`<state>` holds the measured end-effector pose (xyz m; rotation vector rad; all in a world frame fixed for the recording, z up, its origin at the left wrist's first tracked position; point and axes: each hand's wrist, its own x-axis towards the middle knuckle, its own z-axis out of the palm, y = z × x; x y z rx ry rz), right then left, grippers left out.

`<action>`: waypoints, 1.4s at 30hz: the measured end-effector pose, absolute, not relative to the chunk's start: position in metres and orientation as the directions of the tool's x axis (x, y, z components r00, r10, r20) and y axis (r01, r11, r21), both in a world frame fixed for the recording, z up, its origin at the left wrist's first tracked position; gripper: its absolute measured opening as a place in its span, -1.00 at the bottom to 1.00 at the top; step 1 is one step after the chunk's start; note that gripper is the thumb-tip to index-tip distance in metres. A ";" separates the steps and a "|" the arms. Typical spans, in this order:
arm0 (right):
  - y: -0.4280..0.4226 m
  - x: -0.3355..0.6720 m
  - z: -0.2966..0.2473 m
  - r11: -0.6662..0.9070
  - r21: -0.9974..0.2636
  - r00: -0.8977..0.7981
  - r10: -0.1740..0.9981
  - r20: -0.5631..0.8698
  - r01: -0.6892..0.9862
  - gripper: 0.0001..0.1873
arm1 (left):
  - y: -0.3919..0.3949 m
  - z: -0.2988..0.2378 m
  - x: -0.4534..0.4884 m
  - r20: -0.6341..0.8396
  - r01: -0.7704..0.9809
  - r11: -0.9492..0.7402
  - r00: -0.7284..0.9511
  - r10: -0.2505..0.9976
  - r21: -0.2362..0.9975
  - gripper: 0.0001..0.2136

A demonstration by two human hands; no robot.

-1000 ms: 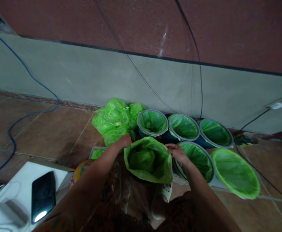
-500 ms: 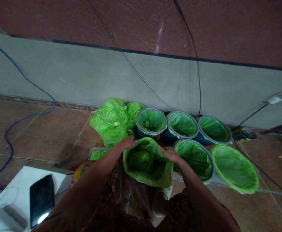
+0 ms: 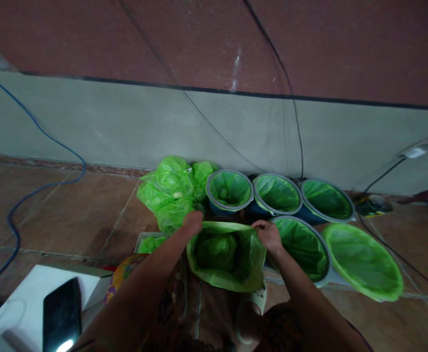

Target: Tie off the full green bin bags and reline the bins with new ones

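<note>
Two bare hands work at the mouth of a green bag (image 3: pixel 226 279), viewed here by an onlooker in the room. The bag stands between the person's forearms, above the sandals (image 3: pixel 261 299), in front of the leftmost back-row bin (image 3: pixel 217 208) and to the left of the front-row bin (image 3: pixel 327 270). Its mouth gapes upward; the far edge runs straight between the hands, while the near lip bows out in a loose curve. More green film bulges inside; whether a rigid container supports the bag from below cannot be told.

The right hand (image 3: pixel 268 235) pinches the far edge near its right end, thumb and fingers drawn narrow on the film. The left hand (image 3: pixel 193 224) is closed at the left end of the same edge; its fingertips are hidden, though the straight line of film suggests a firm hold.

Handling, as judged from appearance: the film looks thin, soft and light, with no stiffness of its own, so the mouth probably sags wherever tension is lacking. Its faint sheen hints at a slippery surface. The edge offers the best hold, preferably a doubled fold taken at two well-separated points; the single wall, likely prone to stretching or tearing under a fingernail, is a poorer choice. Crumpled green bags (image 3: pixel 170 183) lie beyond the left hand.
</note>
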<state>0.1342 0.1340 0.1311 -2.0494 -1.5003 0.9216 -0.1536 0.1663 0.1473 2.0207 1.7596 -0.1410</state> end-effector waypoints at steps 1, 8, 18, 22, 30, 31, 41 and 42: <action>0.134 0.136 0.132 -0.304 -0.663 0.206 0.952 -0.224 0.684 -0.73 | 0.166 0.148 -0.154 -0.362 0.966 -0.076 0.165 0.918 0.247 -0.73; 0.133 0.144 0.134 -0.263 -0.509 0.177 0.961 -0.212 0.819 -0.68 | 0.165 0.149 -0.157 -0.313 0.983 -0.081 0.129 0.941 0.162 -0.70; 0.134 0.124 0.138 -0.147 -0.601 -0.004 0.970 -0.242 0.786 -0.79 | 0.162 0.150 -0.144 -0.315 0.934 -0.267 0.333 0.889 0.236 -0.74; 0.137 0.122 0.144 -0.099 -0.609 0.000 0.987 -0.161 0.787 -0.82 | 0.165 0.155 -0.141 -0.295 0.951 -0.228 0.283 0.913 0.206 -0.69; 0.133 0.119 0.160 -0.064 -0.537 0.090 0.996 0.023 0.841 -0.76 | 0.164 0.157 -0.142 -0.279 0.984 -0.113 0.147 0.949 0.136 -0.64; 0.133 0.119 0.162 -0.092 -0.515 0.107 0.994 -0.002 0.852 -0.76 | 0.164 0.157 -0.143 -0.288 0.987 -0.099 0.132 0.949 0.129 -0.64; 0.112 0.139 0.151 -0.231 -0.354 0.069 0.907 -0.415 0.906 -0.65 | 0.159 0.155 -0.176 -0.585 0.994 0.026 0.044 0.810 0.111 -0.56; 0.110 0.140 0.149 -0.234 -0.354 0.061 0.898 -0.437 0.906 -0.77 | 0.156 0.155 -0.178 -0.604 0.993 0.030 0.045 0.795 0.113 -0.62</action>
